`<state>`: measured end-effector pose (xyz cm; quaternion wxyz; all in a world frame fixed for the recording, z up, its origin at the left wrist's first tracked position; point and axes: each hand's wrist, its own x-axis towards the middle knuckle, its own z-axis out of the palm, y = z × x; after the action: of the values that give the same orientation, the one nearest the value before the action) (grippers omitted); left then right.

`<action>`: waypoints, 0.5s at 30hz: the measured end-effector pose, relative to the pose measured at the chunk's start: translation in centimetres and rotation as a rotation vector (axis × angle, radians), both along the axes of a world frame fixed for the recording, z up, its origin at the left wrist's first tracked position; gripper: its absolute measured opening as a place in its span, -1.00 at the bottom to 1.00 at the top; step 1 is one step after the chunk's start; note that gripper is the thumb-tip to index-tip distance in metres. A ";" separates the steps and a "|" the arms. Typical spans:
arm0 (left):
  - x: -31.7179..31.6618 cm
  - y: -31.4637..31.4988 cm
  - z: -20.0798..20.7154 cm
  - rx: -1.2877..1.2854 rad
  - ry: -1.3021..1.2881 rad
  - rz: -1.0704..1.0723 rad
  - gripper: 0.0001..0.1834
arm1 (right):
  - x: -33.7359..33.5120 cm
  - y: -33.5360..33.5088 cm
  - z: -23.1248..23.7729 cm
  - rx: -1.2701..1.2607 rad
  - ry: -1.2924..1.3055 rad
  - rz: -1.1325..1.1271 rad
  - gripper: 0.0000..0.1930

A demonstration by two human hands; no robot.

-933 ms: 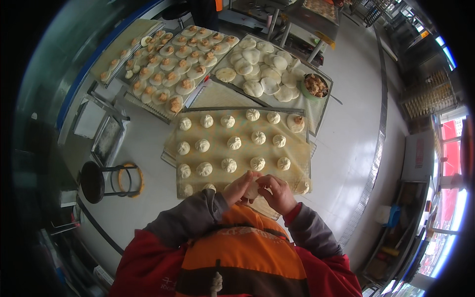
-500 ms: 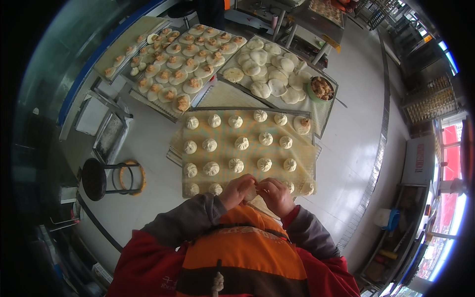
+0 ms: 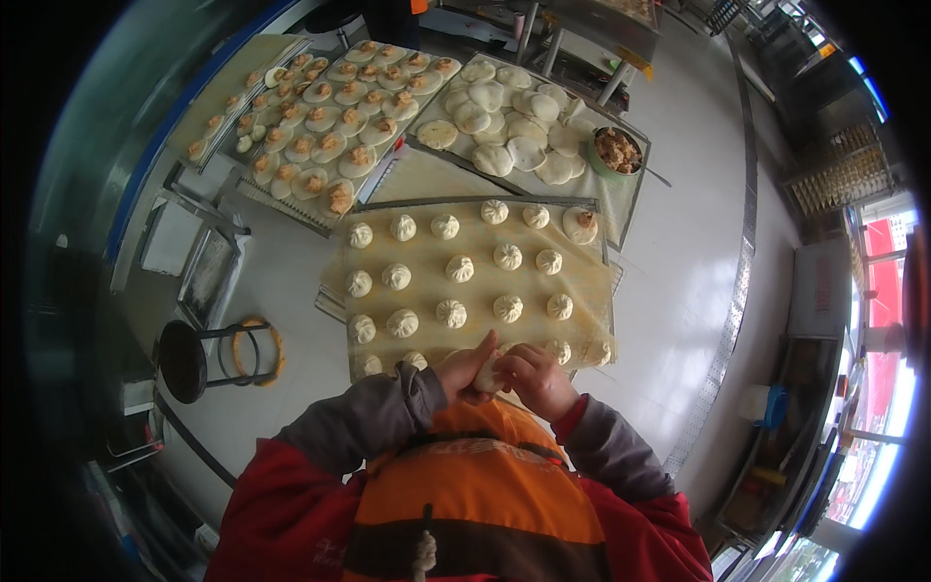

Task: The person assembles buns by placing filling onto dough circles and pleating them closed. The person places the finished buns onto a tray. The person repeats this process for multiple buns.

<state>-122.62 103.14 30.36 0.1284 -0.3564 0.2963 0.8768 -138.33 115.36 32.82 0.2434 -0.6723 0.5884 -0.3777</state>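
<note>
Close to my apron, both hands are closed around a pale dough bun (image 3: pixel 488 378). My left hand (image 3: pixel 460 372) cups it from the side with the thumb pointing up. The fingers of my right hand (image 3: pixel 535 376) pinch its edge, hiding part of the bun and any filling. Beyond my hands lies a mesh-lined tray (image 3: pixel 485 338) with rows of pleated buns (image 3: pixel 451 313). At its far right corner sits one dough round with filling (image 3: pixel 580 226), not closed up.
Far left, another tray holds many flat dough rounds topped with filling (image 3: pixel 328 147). Plain dough rounds (image 3: pixel 527 152) overlap on a tray at the back, beside a green bowl (image 3: pixel 607 171) of filling with a utensil handle. A round stool (image 3: pixel 182 361) stands at left.
My left thumb has lifted upright and more of the bun shows between my hands. The whole view has shifted slightly, so the trays appear a little higher and further left.
</note>
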 end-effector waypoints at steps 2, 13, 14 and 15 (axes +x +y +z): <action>-0.8 1.3 -0.7 -0.152 0.039 0.101 -0.39 | 0.0 0.5 -0.2 0.002 -0.014 -0.117 -0.76; -6.4 4.5 -3.4 -0.429 0.252 0.157 -0.56 | -4.0 3.4 -1.3 0.020 -0.089 -0.410 -0.68; -7.4 4.7 -4.1 -0.471 0.239 0.171 -0.54 | -4.6 3.6 -1.3 0.008 -0.025 -0.391 -0.62; -8.7 5.1 -4.8 -0.525 0.164 0.171 -0.49 | -5.4 3.9 -1.4 0.018 0.021 -0.385 -0.56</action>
<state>-131.34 108.22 25.61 -0.0669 -0.3290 0.4916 0.8035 -143.68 119.23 31.38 0.1663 -0.5490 0.7120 -0.4050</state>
